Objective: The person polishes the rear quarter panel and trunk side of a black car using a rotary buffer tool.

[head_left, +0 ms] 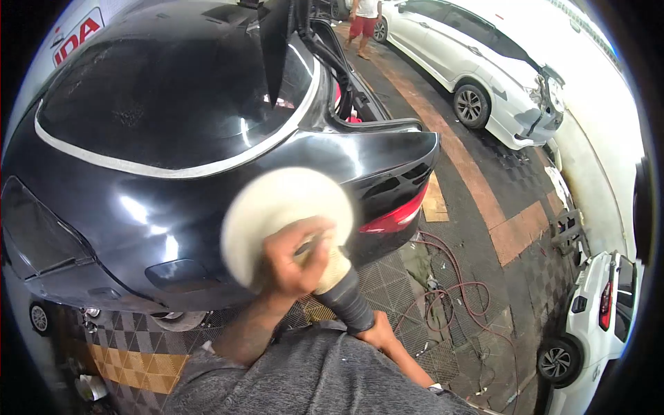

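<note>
A car polisher (346, 299) with a dark grip and a tan head lies across the front of my body. Its round white pad (287, 197) is against or very near the rear side panel of a glossy black car (200, 207); the pad's edge is blurred. My left hand (294, 257) is closed around the front of the polisher, just behind the pad. Farther back, my right hand (379, 332) wraps the rear end of the dark grip. White masking tape (187, 171) borders the car's side window. The red tail light (394, 216) sits right of the pad.
A red hose (477, 294) coils on the tiled floor right of the car. White cars stand at the upper right (463, 48) and lower right (595, 325). A person in red shorts (362, 26) is on the walkway behind. The black car's tailgate is raised.
</note>
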{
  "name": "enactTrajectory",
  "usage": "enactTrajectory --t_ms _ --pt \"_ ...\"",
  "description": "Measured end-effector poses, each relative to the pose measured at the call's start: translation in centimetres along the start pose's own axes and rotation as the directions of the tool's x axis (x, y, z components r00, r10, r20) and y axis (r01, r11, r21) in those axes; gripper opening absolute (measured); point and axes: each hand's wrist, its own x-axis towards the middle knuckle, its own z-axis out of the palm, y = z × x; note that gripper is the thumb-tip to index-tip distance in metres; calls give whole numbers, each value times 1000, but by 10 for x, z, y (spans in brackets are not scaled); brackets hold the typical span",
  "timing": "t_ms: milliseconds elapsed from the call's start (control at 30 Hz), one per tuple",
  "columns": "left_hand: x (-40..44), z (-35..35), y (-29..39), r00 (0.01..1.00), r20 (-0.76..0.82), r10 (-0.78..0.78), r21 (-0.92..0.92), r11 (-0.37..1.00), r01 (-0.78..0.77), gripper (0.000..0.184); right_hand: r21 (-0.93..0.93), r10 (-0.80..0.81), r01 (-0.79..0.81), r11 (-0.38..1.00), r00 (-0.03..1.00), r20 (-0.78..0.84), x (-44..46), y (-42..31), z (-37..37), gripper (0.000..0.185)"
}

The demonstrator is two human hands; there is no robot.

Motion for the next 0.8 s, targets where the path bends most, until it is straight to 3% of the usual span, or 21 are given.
enactTrajectory --t_ms 67,233,300,367,433,567,667,800 --pt "24 35 5 997 69 40 122 991 -48 25 161 40 -31 987 998 -50 -3 16 -14 46" --pt "37 82 1 995 92 -31 53 998 26 20 114 -68 78 990 993 -94 12 46 -44 45" --pt "30 70 -1 999 -27 32 131 991 -28 18 72 -62 66 995 997 -45 17 36 -54 46" --pt "19 45 12 996 -83 -25 156 987 38 21 -4 -71 71 997 997 18 19 21 -53 48" --pt "5 20 16 989 -145 12 181 983 14 26 -8 -116 117 993 992 56 31 20 -39 51" --pt "-14 8 19 964 -266 -6 67 997 25 33 -61 -159 168 984 979 130 40 4 -43 54" --pt "-6 21 18 974 -217 -62 51 996 75 32 -107 -147 163 981 978 147 36 8 -50 52" --pt "22 55 6 999 -43 -2 130 991 8 29 -8 -52 53 999 998 45 21 29 -59 50"
